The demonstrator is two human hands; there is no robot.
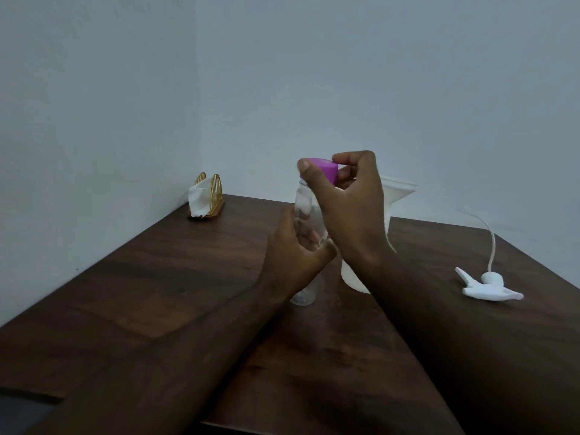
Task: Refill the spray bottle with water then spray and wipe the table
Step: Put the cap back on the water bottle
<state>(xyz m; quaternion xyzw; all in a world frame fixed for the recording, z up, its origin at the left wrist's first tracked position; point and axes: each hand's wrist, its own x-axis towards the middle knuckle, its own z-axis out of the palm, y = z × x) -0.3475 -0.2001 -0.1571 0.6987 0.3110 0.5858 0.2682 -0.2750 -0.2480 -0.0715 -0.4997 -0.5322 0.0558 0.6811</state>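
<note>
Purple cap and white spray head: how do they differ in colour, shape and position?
Colour: the purple cap is purple; the spray head is white.
Shape: the purple cap is short and round; the spray head is long and angular.
Position: the right hand pinches the purple cap at the mouth of the clear bottle; the spray head lies untouched on the table.
Both look like plastic bottle tops.

A dark wooden tabletop [157,293] is shown; a gold napkin holder [207,197] is set far left, a clear bottle [303,295] and seemingly a pale jug [353,279] mid-table, and a white spray head [483,288] laid at right.
</note>
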